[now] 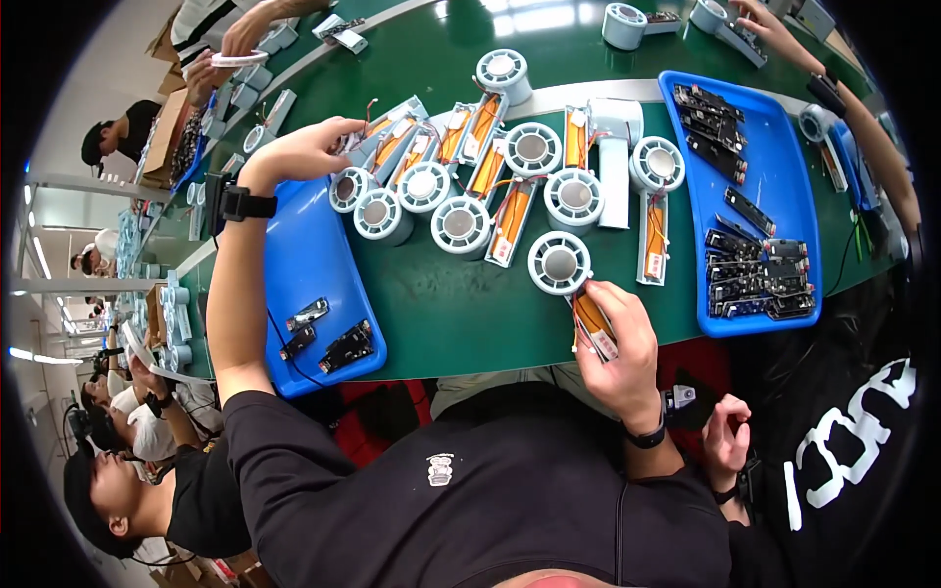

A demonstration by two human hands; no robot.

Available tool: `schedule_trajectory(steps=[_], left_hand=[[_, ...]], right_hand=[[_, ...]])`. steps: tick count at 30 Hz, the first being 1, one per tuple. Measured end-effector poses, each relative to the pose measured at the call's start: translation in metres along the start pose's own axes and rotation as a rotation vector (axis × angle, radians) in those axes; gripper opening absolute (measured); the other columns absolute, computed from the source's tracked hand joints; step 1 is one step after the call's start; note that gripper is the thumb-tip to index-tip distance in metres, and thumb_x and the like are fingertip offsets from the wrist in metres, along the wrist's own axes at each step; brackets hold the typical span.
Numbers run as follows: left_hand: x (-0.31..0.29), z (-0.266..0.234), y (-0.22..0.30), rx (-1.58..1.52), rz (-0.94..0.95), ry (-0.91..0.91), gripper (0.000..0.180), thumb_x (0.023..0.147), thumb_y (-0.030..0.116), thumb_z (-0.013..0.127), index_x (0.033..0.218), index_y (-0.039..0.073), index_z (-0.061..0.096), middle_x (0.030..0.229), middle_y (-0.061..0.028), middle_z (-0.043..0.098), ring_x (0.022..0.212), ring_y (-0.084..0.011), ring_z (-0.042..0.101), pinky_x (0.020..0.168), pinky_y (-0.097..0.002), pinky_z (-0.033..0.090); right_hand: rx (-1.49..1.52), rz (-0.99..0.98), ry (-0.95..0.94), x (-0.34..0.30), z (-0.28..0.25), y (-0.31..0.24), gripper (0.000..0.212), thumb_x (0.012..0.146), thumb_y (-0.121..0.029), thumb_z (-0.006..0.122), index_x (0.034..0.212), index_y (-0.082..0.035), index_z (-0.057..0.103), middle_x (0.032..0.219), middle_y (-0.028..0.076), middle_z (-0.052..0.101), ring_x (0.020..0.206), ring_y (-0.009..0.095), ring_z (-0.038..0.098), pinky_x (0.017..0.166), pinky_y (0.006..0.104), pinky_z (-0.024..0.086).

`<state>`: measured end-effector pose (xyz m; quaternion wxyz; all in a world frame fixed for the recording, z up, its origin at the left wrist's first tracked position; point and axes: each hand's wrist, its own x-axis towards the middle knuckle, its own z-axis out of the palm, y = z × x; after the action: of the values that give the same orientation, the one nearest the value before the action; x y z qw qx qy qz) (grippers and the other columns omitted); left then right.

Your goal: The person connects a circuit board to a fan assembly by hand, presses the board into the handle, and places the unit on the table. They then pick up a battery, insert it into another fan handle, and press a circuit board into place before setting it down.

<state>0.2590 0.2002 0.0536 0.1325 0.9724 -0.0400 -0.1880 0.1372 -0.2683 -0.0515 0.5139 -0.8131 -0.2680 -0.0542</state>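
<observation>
A head-worn fisheye camera looks steeply down, at close range, over the wearer's black T-shirt [549, 470] onto the green counter [441, 338]. Its wide, rim-bent view reaches co-workers [201, 495] along the left

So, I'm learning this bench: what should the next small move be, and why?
Probably bring the left hand over to tuck in the loose wire: the right hand holds this fan by its open handle, and the wire appears to hang outside it.

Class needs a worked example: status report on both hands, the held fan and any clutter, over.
Right hand gripping pale-blue fan, handle open. Left hand at clustered fans, contact unclear. Clustered fans crowd space beyond pale-blue fan.
</observation>
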Motion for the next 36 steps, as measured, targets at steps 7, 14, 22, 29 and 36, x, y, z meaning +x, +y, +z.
schedule_trajectory(steps=[7,14,22,29,36], left_hand=[[0.007,-0.016,0.002,-0.338,-0.346,-0.245,0.053,0.093,0.024,0.063,0.140,0.003,0.060,0.124,-0.0162,0.062,0.104,-0.0227,0.062,0.099,-0.0334,0.048],[-0.072,0.002,0.066,0.047,0.146,0.443,0.043,0.102,0.025,0.059,0.136,0.000,0.062,0.122,-0.0169,0.067,0.109,-0.0219,0.065,0.101,-0.0334,0.048],[-0.225,0.119,0.090,-0.016,-0.431,0.501,0.037,0.096,0.015,0.069,0.131,0.003,0.065,0.122,-0.0171,0.067,0.111,-0.0321,0.063,0.102,-0.0372,0.049],[-0.232,0.169,0.078,-0.202,-0.473,0.405,0.036,0.090,0.006,0.071,0.127,0.005,0.068,0.117,-0.0169,0.068,0.108,-0.0332,0.063,0.095,-0.0380,0.050],[-0.227,0.166,0.068,-0.239,-0.379,0.563,0.022,0.085,0.006,0.077,0.106,0.003,0.075,0.099,-0.0124,0.068,0.097,-0.0310,0.065,0.088,-0.0366,0.051]], right_hand=[[-0.008,-0.020,-0.019,0.000,0.000,-0.004,0.057,0.074,0.006,0.071,0.129,0.001,0.061,0.126,0.021,0.065,0.112,0.038,0.066,0.099,0.0427,0.052],[-0.008,-0.026,-0.027,-0.001,-0.001,0.000,0.055,0.078,0.006,0.070,0.132,0.002,0.060,0.128,0.022,0.063,0.116,0.038,0.064,0.101,0.0414,0.051],[-0.022,0.035,-0.024,-0.009,0.013,-0.018,0.065,0.079,0.005,0.075,0.139,0.007,0.050,0.134,0.025,0.057,0.120,0.043,0.057,0.105,0.0459,0.046],[-0.029,-0.026,0.065,-0.011,0.019,-0.021,0.058,0.079,0.003,0.079,0.133,0.000,0.060,0.137,0.022,0.053,0.119,0.034,0.058,0.100,0.0409,0.049],[-0.132,-0.307,-0.062,0.010,0.001,-0.015,0.038,0.074,0.008,0.082,0.110,-0.002,0.073,0.119,0.017,0.065,0.098,0.025,0.065,0.080,0.0351,0.055]])
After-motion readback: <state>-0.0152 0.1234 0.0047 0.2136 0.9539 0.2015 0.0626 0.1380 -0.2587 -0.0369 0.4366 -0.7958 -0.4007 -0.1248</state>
